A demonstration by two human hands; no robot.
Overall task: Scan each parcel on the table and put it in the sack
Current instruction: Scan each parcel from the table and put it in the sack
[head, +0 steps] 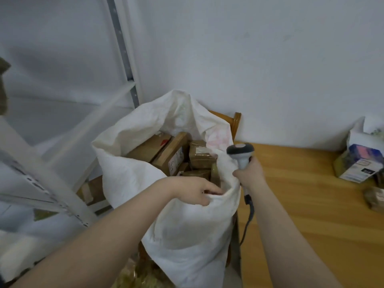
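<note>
Head view: the largest thing is a white metal shelving rack (41, 163) filling the 9 o'clock side, with a pale wall behind it. The wooden desk (311, 204) spreads from 3 to 5 o'clock. Between them, from the centre down toward 6 o'clock, stands the white woven sack (182, 235), mouth open and upright. Its far rim rises against a wooden chair (235, 123) whose back shows at 12 o'clock of the sack. Inside the mouth lie several brown cardboard parcels (172, 154), packed close and tilted at different angles. On the desk at the 3 o'clock edge sits a small group of unsacked parcels (359, 163): a white and blue box with a pale bag behind it. A blurred brown packet (375, 198) lies just beside them toward 4 o'clock. The left hand (193, 190) reaches in from 7 o'clock to the sack's near rim. Its fingers go over the fold and the thumb lies on the outside, pinching the cloth; the fingertips are hidden. The right hand (249, 175), at the sack's 3 o'clock rim, has its fingers wrapped round the handle of a grey barcode scanner (241, 152), head uppermost. The scanner's dark cable (248, 221) hangs toward 6 o'clock along the desk edge.
</note>
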